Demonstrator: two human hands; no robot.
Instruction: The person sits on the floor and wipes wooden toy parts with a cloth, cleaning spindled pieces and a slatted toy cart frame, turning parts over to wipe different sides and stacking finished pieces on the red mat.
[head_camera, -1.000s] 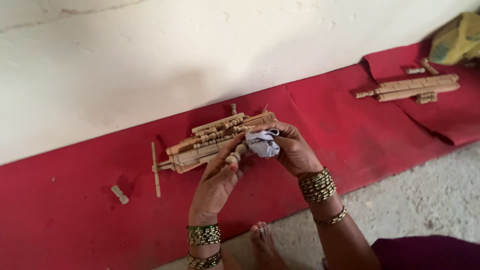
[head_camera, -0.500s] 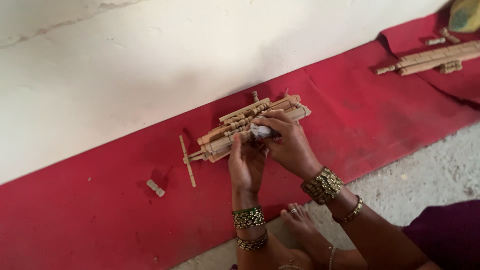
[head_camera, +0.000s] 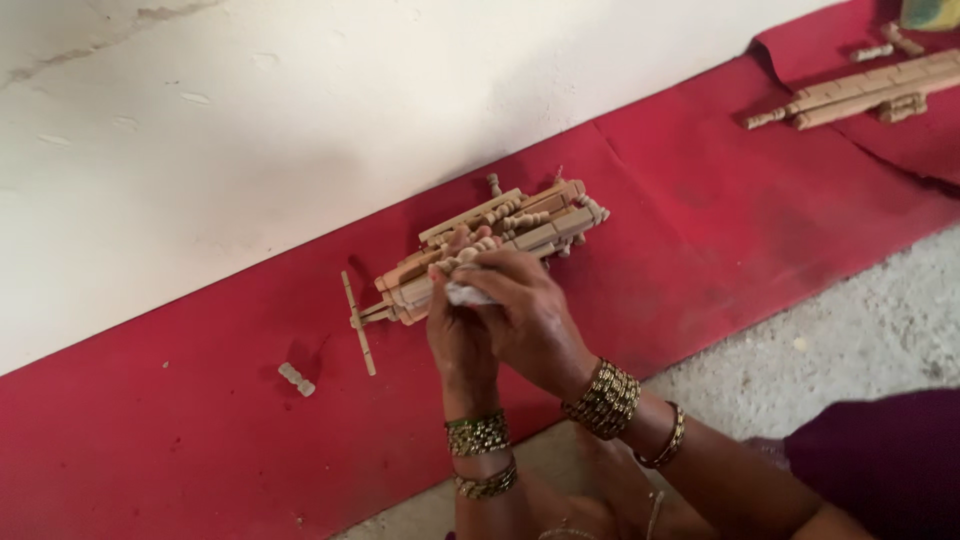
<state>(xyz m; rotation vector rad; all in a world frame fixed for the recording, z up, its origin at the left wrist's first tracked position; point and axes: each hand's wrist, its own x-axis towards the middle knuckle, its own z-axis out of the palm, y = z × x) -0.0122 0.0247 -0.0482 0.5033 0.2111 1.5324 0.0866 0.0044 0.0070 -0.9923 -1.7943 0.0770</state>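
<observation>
Both hands were on the wooden toy.
My left hand (head_camera: 458, 335) held the toy (head_camera: 490, 248) on the red cloth (head_camera: 700, 220) by the wall, and my right hand (head_camera: 525, 315) squeezed a white rag (head_camera: 462, 294) against it.

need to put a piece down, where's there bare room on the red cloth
Bare red cloth lies between the pale wooden assembly under the hands and the second wooden assembly at top right. More lies lower left, below the small wooden spool. It is crowded where the left hand and right hand meet.
</observation>
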